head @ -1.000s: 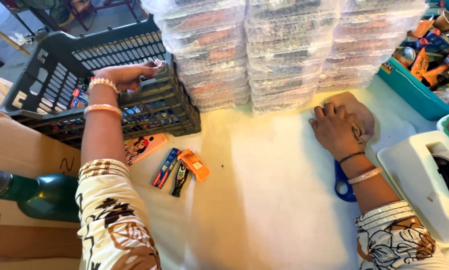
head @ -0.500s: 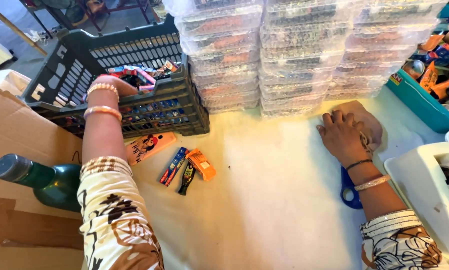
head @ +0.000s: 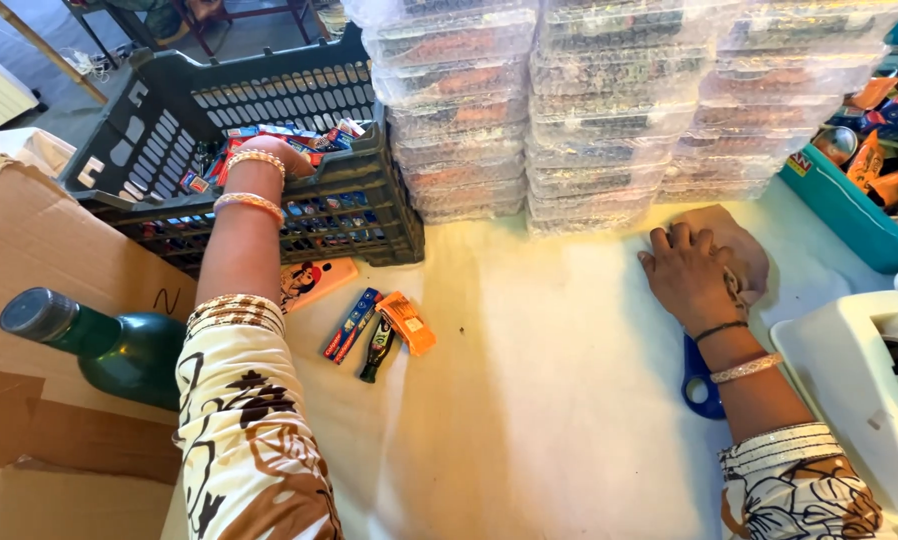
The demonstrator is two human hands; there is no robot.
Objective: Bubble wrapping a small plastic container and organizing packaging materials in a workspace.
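My left hand (head: 269, 158) reaches down into a dark plastic crate (head: 359, 200) and is mostly hidden among several small colourful packets (head: 299, 135); whether it grips one I cannot tell. My right hand (head: 691, 272) rests palm down on a brown paper piece (head: 744, 245) lying on the white table cloth. A few loose small packets, blue, orange and dark (head: 377, 328), lie on the cloth between my arms, next to an orange card packet (head: 314, 280).
Stacks of clear plastic-wrapped boxes (head: 609, 110) stand behind. A teal bin (head: 834, 205) of packets sits at right, a white tape dispenser (head: 869, 400) at the near right, blue scissors handles (head: 699, 380) under my right wrist, a green bottle (head: 99, 345) and cardboard box at left.
My left hand has gone from the crate's front rim deeper into the crate among the packets. My right hand has stayed on the brown paper.
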